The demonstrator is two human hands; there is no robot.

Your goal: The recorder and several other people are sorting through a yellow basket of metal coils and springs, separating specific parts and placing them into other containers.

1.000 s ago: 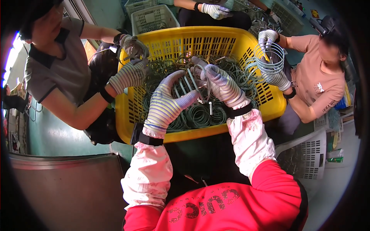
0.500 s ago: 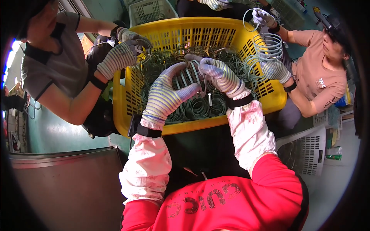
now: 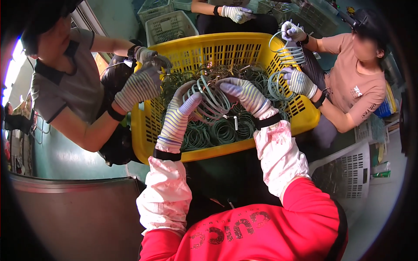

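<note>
**Both hands on a bundle of rings over the yellow crate**

The left hand [image 3: 180, 115], in a striped glove, is curled around the left side of a bundle of pale green wire rings [image 3: 212, 99], thumb up against the loops. The right hand [image 3: 244, 95], gloved the same way, grips the bundle's right side from above, fingers bent over the rings. The bundle hangs between the two hands, lifted just above the heap of rings [image 3: 217, 130] that fills the yellow crate [image 3: 226, 150]. A short metal end dangles below the bundle, near the right wrist. Both forearms wear pale pink sleeves [image 3: 167, 195], and a red top shows at the lower edge.

Other people work around the same crate. On the left, a person in a grey shirt [image 3: 65, 87] reaches in with two gloved hands; the nearer one [image 3: 139, 87] rests at the crate's left rim, the other [image 3: 146, 54] just behind it holds some rings. On the right, a person in a tan shirt [image 3: 352, 87] holds a stack of rings [image 3: 287, 54] over the far right corner, one gloved hand [image 3: 292, 31] above it and one [image 3: 299, 82] below at the rim. A fourth gloved hand [image 3: 235, 13] shows at the top edge. Pale crates [image 3: 167, 27] stand behind the yellow one, and a white one [image 3: 348, 174] stands at the lower right.
</note>
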